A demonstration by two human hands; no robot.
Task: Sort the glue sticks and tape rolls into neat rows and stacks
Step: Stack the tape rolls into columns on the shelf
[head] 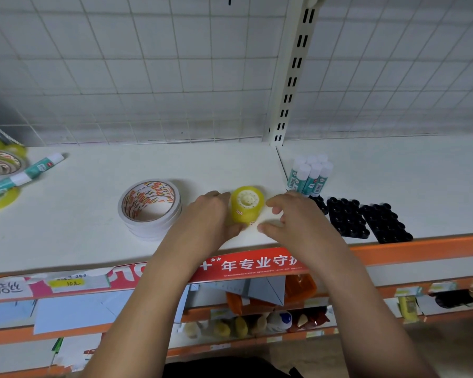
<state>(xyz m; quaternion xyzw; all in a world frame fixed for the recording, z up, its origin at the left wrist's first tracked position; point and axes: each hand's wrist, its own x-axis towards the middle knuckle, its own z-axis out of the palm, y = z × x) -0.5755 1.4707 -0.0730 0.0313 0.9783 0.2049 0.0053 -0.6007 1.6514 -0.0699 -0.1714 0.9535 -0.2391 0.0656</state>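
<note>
- While the sorting is only partly done, the yellow tape stack [247, 205], apparently several small rolls one upon another, stands upright near the front edge of the shelf [93, 241], between the two hands.
- Left hand [210, 214]: at nine o'clock of the stack, its fingers lie against the side and the thumb curls round the lower front, gripping it.
- Right hand [292, 214]: at three o'clock, just beside the stack but apart from it, with fingers loosely curled and holding nothing.
- White tape rolls [150, 208]: a low, neat stack at nine o'clock, beyond the left hand.
- Standing glue sticks [310, 175]: an upright cluster at about one o'clock. Black trays [366, 222] lie at three o'clock, behind the right hand.
- Unsorted remainder: loose glue sticks [25, 173] lying flat and scattered yellow rolls [0, 200], well apart at the far nine o'clock end.
- Risk 1: the tall, narrow column may shear or topple if one hand pushes it sideways, since only one side is supported. Bringing the right hand in to steady it would lessen this.
- Risk 2: the stack stands close to the shelf's front lip, so a roll knocked toward six o'clock could fall to the lower shelves.
- Risk 3: a wide sweep of the right hand toward one o'clock could knock over the standing glue sticks.
</note>
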